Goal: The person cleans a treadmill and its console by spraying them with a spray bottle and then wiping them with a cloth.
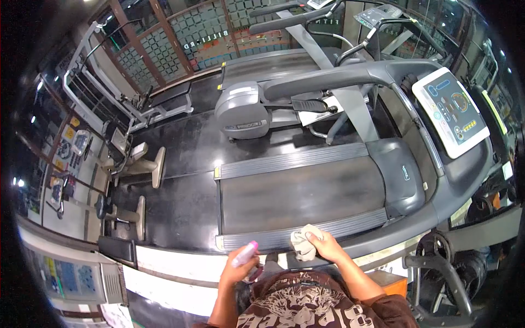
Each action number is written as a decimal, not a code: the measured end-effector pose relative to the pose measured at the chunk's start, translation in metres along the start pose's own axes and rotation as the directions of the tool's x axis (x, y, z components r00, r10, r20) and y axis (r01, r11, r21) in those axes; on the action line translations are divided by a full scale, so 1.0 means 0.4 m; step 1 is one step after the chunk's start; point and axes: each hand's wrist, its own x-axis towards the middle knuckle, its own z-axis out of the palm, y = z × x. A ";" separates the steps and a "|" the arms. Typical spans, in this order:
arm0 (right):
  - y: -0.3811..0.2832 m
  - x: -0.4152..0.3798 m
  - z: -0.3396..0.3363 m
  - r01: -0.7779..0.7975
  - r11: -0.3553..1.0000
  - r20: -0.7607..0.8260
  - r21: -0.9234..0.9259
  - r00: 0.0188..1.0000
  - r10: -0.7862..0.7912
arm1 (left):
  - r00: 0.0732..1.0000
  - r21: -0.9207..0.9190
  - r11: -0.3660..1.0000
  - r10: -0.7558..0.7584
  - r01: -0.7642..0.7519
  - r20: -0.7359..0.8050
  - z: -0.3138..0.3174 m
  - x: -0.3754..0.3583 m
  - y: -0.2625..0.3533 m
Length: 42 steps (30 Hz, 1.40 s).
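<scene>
My left hand (232,270) is closed around a small translucent spray bottle (244,256) with a pink top, held in front of my body. In my right hand (329,247) is a bunched, cream-coloured cloth (303,244), pinched between thumb and fingers. Both hands are at the near side of a treadmill (301,191), and the cloth overlaps its near side rail (350,223) in this view. The treadmill's console (449,112), with a white frame and a dark button panel, is at the right.
Beyond the treadmill stands a grey elliptical machine (240,112), with another treadmill (268,66) behind it. Exercise bikes (136,158) and a weight machine (93,71) are at the left. A black rack with weight plates (470,273) stands close by at the lower right.
</scene>
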 end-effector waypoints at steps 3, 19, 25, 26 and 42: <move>0.010 -0.022 -0.125 0.041 0.999 0.007 0.003 0.999 -0.041 | 0.995 -0.058 0.998 -0.033 0.028 -0.099 0.062 -0.020 -0.003; 0.058 -0.044 -0.312 0.043 0.995 0.124 0.094 0.991 -0.054 | 0.973 -0.212 0.963 -0.194 0.164 -0.128 0.456 -0.179 -0.039; 0.063 -0.059 -0.292 0.137 0.989 0.106 -0.048 0.986 -0.131 | 0.971 -0.153 0.975 -0.182 0.158 -0.157 0.436 -0.184 -0.050; 0.047 -0.070 -0.283 0.234 0.963 0.129 -0.136 0.968 -0.217 | 0.971 -0.147 0.974 -0.193 0.173 -0.140 0.427 -0.182 -0.047; 0.007 0.003 -0.078 0.823 0.296 0.797 -0.484 0.555 -0.238 | 0.887 -0.258 0.965 -0.155 0.042 -0.435 0.550 -0.142 -0.013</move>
